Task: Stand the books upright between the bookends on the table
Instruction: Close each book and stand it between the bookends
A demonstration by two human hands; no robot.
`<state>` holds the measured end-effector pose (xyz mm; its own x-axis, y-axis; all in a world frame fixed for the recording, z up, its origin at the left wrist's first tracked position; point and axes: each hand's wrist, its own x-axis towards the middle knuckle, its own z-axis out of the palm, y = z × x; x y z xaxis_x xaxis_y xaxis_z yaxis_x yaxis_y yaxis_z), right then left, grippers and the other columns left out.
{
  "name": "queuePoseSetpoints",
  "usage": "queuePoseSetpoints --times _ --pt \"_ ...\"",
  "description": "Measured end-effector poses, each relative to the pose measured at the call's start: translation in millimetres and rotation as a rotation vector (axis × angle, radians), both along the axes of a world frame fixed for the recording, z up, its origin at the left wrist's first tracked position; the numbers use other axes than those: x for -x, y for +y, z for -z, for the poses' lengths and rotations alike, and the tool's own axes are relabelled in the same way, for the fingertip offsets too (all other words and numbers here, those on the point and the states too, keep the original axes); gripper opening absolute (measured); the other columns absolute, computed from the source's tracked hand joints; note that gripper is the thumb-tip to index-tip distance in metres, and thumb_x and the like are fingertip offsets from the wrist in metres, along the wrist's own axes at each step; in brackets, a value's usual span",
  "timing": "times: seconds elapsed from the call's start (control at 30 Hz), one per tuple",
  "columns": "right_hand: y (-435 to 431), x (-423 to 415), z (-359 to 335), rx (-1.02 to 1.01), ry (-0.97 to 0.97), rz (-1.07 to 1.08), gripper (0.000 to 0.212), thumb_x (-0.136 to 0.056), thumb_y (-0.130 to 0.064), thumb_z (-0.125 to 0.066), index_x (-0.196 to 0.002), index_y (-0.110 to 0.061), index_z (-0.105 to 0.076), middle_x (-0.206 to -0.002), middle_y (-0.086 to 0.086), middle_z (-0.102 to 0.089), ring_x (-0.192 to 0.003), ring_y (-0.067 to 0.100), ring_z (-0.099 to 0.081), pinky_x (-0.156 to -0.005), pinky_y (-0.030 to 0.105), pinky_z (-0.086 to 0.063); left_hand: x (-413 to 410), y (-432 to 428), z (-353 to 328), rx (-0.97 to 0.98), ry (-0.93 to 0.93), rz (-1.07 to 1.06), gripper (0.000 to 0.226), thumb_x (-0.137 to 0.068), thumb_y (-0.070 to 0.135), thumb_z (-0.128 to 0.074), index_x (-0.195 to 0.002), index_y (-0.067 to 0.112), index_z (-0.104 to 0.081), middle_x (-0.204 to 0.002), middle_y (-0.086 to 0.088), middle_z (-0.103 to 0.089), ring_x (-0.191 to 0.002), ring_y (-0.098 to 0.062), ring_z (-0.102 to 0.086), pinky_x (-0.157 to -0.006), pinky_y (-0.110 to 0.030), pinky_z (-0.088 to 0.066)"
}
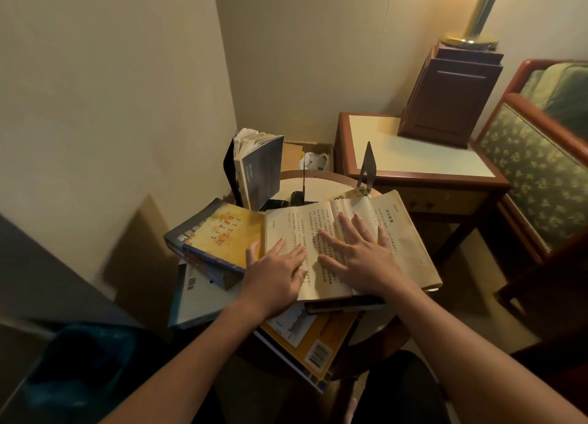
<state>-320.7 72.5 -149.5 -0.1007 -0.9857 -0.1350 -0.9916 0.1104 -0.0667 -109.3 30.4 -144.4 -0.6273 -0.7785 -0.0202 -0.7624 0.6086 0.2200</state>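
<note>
Hands flat on an open book (404, 242) on a crowded round counter (321, 185), in a beige-walled corner.
Left hand (275, 277) and right hand (362, 255) rest on its pages, fingers straight and spread, gripping nothing. Closed books (222, 232) lie stacked beneath and left of it. Behind it, a dark book (261, 172) stands upright against a black bookend (228, 169); a metal bookend (368, 165) rises beyond its right page. A wooden side table (413, 150) stands further right.

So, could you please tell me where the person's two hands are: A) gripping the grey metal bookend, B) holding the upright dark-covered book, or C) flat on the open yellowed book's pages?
C: the left hand and the right hand both lie with straight fingers on the pages of the open yellowed book.
</note>
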Motion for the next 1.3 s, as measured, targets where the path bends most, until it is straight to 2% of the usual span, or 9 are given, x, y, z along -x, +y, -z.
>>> queuePoseSetpoints --times 0.33,0.53,0.8,0.97,1.13,1.3 --pt "-1 -2 -2 -0.027 0.002 0.02 0.066 -0.086 -0.085 -0.012 -0.146 -0.065 0.007 -0.162 -0.009 0.026 -0.147 0.023 0.028 -0.116 0.066 0.013 30 -68 -12 -0.042 -0.129 -0.036 0.051 -0.107 0.04 -0.028 -0.157 0.032 -0.027 -0.164 0.014 -0.023 -0.153 -0.019 -0.018 -0.119 -0.063 0.001" --pt "1 -2 0 -0.005 0.01 0.014 0.067 -0.086 -0.085 -0.01 -0.146 -0.064 0.009 -0.161 -0.009 0.027 -0.147 0.023 0.029 -0.116 0.066 0.011 12 -30 -3 -0.015 -0.093 -0.023 0.051 -0.107 0.04 -0.026 -0.158 0.031 -0.025 -0.164 0.013 -0.024 -0.153 -0.014 -0.018 -0.119 -0.061 0.001" --pt "1 -1 3 0.009 0.016 0.004 0.066 -0.087 -0.084 -0.012 -0.146 -0.064 0.01 -0.162 -0.008 0.027 -0.147 0.023 0.029 -0.116 0.066 0.013 -1 12 -1 0.06 -0.167 0.075 0.052 -0.107 0.044 -0.023 -0.156 0.028 -0.03 -0.163 0.011 -0.028 -0.153 -0.012 -0.017 -0.118 -0.063 0.001" --pt "1 -1 2 0.0 0.019 0.01 0.067 -0.086 -0.085 -0.01 -0.146 -0.064 0.01 -0.162 -0.008 0.027 -0.147 0.024 0.029 -0.115 0.066 0.015 18 -26 -5 0.067 -0.207 0.089 0.053 -0.107 0.044 -0.025 -0.158 0.029 -0.025 -0.165 0.01 -0.024 -0.153 -0.014 -0.016 -0.118 -0.065 0.001" --pt "0 -1 1 -0.01 0.019 0.015 0.066 -0.085 -0.086 -0.009 -0.145 -0.065 0.009 -0.162 -0.008 0.027 -0.148 0.025 0.027 -0.115 0.066 0.013 39 -75 -7 0.02 -0.204 -0.014 0.056 -0.106 0.046 -0.026 -0.158 0.026 -0.023 -0.166 0.007 -0.021 -0.153 -0.016 -0.018 -0.119 -0.066 -0.002" --pt "-1 0 0 -0.017 0.014 0.011 0.066 -0.086 -0.085 -0.009 -0.146 -0.064 0.009 -0.162 -0.008 0.027 -0.148 0.025 0.027 -0.115 0.066 0.012 40 -97 4 -0.043 -0.202 -0.029 0.065 -0.103 0.058 -0.022 -0.161 0.03 -0.01 -0.168 0.006 -0.01 -0.154 -0.024 -0.013 -0.12 -0.065 -0.001"
